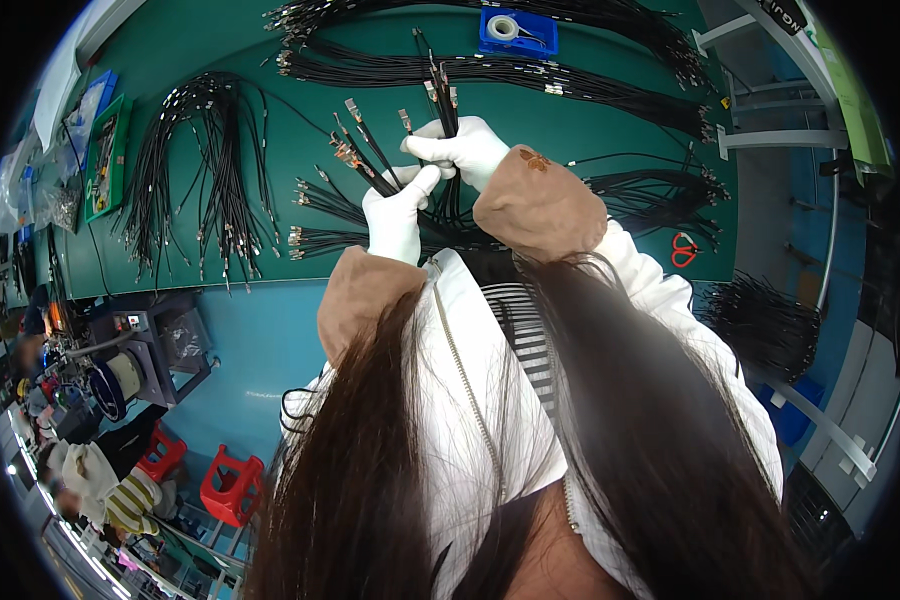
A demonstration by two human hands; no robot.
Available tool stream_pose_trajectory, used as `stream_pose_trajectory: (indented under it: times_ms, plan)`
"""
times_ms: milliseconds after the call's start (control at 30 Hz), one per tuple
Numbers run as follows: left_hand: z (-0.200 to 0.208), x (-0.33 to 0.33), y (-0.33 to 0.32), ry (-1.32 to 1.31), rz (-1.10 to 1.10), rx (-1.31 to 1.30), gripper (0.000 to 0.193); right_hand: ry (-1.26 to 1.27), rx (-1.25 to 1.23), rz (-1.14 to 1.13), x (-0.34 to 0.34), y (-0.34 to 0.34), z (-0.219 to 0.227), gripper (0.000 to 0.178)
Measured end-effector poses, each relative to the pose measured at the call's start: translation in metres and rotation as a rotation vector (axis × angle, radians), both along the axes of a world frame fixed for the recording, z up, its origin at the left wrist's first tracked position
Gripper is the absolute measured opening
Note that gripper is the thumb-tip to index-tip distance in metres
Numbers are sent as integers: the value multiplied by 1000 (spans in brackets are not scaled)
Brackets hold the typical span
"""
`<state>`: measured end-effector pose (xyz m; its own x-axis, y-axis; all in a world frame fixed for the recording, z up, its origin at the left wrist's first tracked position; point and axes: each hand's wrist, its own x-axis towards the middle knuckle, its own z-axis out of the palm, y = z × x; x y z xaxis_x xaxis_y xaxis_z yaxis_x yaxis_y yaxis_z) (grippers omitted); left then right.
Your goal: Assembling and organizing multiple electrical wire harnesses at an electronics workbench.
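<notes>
Both hands gloved white. Right hand [467, 147] fisted tight round a bundle of black wires [443, 100] w/ metal terminals. Left hand [398, 212] pinches 2-3 splayed wires [362, 155] just beside it, over the green mat [220, 50].

Red scissors [683, 249] and a blue tape dispenser [517, 30] lie on the green mat [220, 40].

Clear plastic bags [40, 190] lie at the table's far left edge.

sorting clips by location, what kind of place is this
Most likely a wire-harness assembly workshop. Bundles of black terminal-tipped cables lie across a green work mat, both white-gloved hands, left and right, hold a bunch of such wires, and a tape roll in a blue tray and red scissors sit nearby.
</notes>
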<state>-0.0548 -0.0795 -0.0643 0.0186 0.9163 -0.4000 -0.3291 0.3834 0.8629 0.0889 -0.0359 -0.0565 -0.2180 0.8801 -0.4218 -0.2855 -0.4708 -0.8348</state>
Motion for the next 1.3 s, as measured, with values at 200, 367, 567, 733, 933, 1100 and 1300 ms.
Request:
stream_pose_trajectory:
  times_ms: [200, 367, 567, 733, 933, 1100, 1300]
  plan:
    - [-6, 4, 2, -33, -39, -3, 10, 54, -23, 1, 5, -1, -4, 30]
    - [1, 0, 0, -31, -29, 7, 10, 62, -21, 13, 1, -1, 0, 30]
    - [-7, 1, 1, -55, -30, 9, 17, 51, -15, 4, 3, -2, -1, 29]
    - [-5, 2, 0, -35, -32, -13, 10, 45, -36, 15, 2, -1, -1, 28]
    - [0, 3, 1, -51, -50, -5, 10, 53, -44, 45, 5, 1, -5, 27]
    - [-4, 2, 1, -25, -41, -22, 11, 72, -24, 50, 6, 2, -8, 27]
    - [-11, 2, 5, -283, 176, -27, 40, 219, -222, -374, 8, 4, -12, 18]
